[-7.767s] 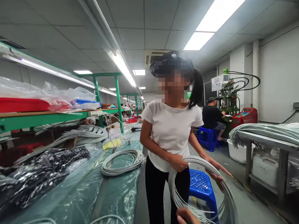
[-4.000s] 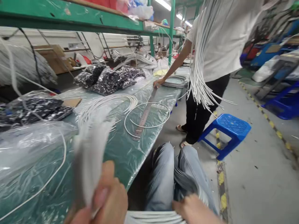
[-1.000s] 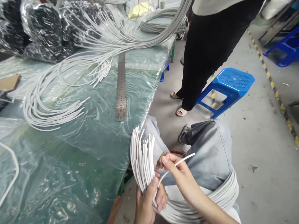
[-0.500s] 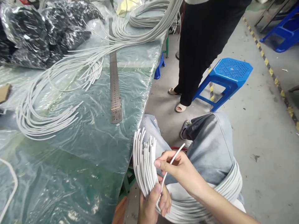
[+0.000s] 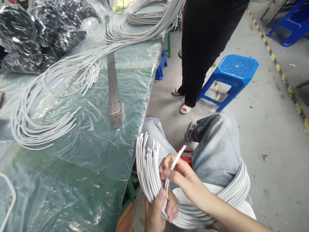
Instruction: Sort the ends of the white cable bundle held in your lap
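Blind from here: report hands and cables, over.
Left hand shut on cable bundle. Right hand pinching single cable, tip apart from the bundle's ends. Nothing between hands; a person stands by the blue stool, apart.

Bright, even overhead light; glare streaks the plastic sheet [image 5: 79,154]; sharp focus, edges bowed by the wide lens.

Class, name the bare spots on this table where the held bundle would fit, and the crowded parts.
For the bundle: the near sheet below the ruler and cut cables; the strip between ruler and table edge. Crowded: the far end, with black bags and coils.
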`<act>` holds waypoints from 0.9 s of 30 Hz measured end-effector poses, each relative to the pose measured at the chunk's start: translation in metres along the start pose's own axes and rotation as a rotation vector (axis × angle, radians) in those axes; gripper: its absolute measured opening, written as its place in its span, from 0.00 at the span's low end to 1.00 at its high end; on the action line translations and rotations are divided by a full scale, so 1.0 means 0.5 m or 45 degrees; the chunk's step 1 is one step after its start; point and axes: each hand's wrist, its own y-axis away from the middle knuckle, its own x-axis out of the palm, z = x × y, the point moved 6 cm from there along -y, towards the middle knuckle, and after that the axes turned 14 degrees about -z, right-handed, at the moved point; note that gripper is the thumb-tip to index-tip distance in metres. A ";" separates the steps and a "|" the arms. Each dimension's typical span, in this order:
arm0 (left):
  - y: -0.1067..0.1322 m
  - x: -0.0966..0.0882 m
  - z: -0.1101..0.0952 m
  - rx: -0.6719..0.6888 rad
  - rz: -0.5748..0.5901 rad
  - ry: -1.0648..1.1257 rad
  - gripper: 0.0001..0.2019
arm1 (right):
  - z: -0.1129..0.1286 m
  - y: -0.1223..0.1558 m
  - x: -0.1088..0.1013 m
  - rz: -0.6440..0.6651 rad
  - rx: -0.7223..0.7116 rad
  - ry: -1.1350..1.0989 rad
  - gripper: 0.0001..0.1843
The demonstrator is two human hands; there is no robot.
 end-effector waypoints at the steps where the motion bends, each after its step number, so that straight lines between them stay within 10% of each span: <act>1: 0.001 -0.001 0.001 -0.004 0.007 -0.005 0.19 | -0.003 -0.001 0.000 -0.002 0.019 0.012 0.16; 16: 0.005 0.008 -0.008 0.074 0.152 0.020 0.13 | -0.020 -0.018 -0.014 -0.228 0.105 -0.097 0.15; 27: -0.001 0.004 -0.002 -0.226 -0.085 -0.076 0.21 | -0.007 -0.004 -0.011 -0.212 -0.094 0.099 0.09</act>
